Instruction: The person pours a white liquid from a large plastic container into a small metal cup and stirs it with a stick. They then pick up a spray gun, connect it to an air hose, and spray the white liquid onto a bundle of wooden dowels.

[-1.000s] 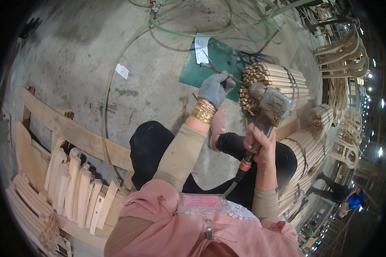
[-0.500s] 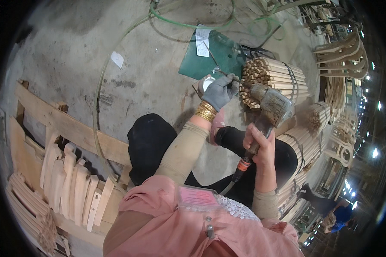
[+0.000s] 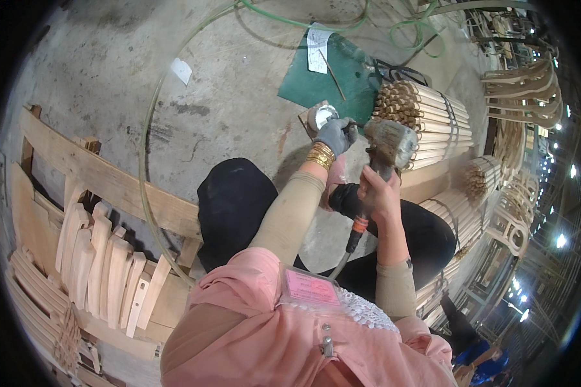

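Observation:
My right hand (image 3: 382,193) is closed around the handle of a worn air impact wrench (image 3: 394,143), with a hose leaving the handle's lower end past an orange band. Its nose points left. In a grey glove, my left hand (image 3: 336,137) has its fingers closed on the thin dark bit (image 3: 358,124) at that nose; the bit's tip is hard to make out. Right beside the gloved hand, a small round cup (image 3: 323,115) with shiny white inside sits on the floor. A thin stick (image 3: 305,127) leans by it.
A green sheet (image 3: 301,79) with a paper (image 3: 317,50) and a stick lies ahead. Bundled wooden rods (image 3: 436,119) stand close right, with more bundles behind. Curved wooden pieces (image 3: 100,258) fill a wooden rack (image 3: 110,177) at left. Hoses (image 3: 150,138) cross the floor; a person in blue (image 3: 487,361) is far right.
The wrench and my right hand have moved left and swung round a little. My left hand has come down and right, so the cup shows more beyond it. The whole view has shifted slightly.

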`<state>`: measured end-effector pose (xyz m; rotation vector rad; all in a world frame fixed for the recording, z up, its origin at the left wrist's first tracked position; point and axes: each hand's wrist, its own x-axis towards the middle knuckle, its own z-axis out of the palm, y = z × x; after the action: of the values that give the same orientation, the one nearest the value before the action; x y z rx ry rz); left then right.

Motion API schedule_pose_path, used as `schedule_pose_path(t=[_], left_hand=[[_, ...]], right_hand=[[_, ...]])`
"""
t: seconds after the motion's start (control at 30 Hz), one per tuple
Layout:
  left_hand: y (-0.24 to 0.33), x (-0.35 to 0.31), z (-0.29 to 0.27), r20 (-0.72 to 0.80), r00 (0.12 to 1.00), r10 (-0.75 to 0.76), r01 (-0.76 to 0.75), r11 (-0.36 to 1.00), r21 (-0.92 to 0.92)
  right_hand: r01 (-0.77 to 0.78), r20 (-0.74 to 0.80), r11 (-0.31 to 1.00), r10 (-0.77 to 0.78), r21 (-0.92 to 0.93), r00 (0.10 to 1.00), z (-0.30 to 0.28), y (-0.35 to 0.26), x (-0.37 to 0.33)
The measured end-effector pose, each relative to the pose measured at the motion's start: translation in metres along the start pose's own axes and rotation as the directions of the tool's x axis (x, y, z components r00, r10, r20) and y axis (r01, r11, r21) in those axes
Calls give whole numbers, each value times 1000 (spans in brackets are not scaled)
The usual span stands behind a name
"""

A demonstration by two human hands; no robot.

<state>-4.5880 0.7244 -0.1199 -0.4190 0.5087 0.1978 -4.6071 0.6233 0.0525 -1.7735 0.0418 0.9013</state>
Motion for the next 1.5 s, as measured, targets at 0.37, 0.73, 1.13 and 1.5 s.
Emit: schedule_pose_path(t=[0.37,0.73,1.13,1.5], left_hand=[[1,40,-26,-200,979,-40,58,994,87],[38,24,-13,-92,757,647,-241,407,881],[-29,-47,103,671,543,505,-288,-639,713],[-41,-44,98,679,539,499,-274,-658,702]], right_hand=[[-28,10,967,32,-253,999,-10,14,49],[-148,96,920,194,-364,976,5,2,69],[-303,189,946,279,111,941,-15,22,88],[-315,115,948,308,43,944,-25,24,85]])
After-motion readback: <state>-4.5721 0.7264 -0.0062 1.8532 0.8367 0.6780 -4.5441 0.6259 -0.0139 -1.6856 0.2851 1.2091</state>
